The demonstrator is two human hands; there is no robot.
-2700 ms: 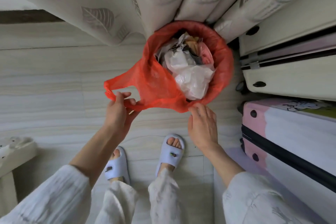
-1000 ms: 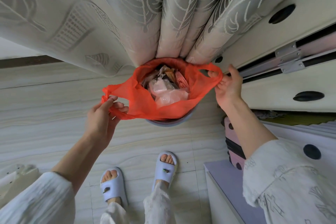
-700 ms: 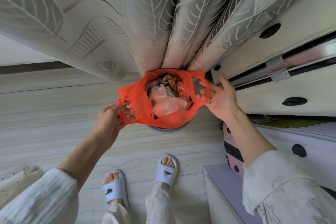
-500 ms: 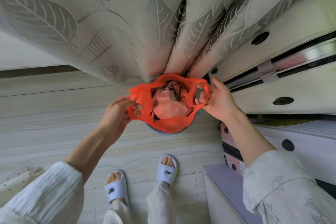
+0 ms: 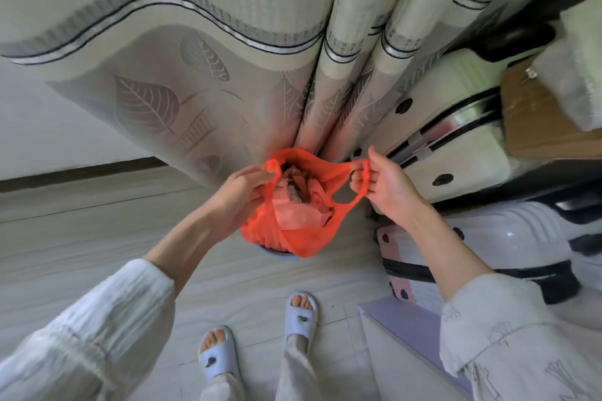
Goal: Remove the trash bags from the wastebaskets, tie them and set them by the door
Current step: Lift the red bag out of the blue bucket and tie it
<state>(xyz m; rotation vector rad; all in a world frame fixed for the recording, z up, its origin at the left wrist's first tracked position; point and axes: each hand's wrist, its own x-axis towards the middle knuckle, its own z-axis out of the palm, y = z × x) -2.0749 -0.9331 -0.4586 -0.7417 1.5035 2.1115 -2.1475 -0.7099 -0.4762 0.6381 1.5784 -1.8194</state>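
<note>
A red plastic trash bag [image 5: 293,231] full of crumpled paper and wrappers hangs between my hands at the middle of the view. My left hand [image 5: 241,195] pinches its left handle loop. My right hand [image 5: 384,185] grips its right handle loop. The bag's mouth is open and the trash shows inside. Just under the bag, only a thin arc of the blue-grey wastebasket [image 5: 277,253] rim shows on the floor; the bag hides the rest.
A leaf-patterned curtain [image 5: 195,81] hangs right behind the bag. Stacked suitcases, a cream one [image 5: 456,146] and a pink-and-white one [image 5: 488,247], stand close on the right, with a lilac box [image 5: 400,322] beside my feet. Pale tiled floor [image 5: 81,238] spreads to the left.
Both hands have lifted the bag's handles up and toward each other, so the bag has risen out of the wastebasket. The view has tilted up along the curtain.
</note>
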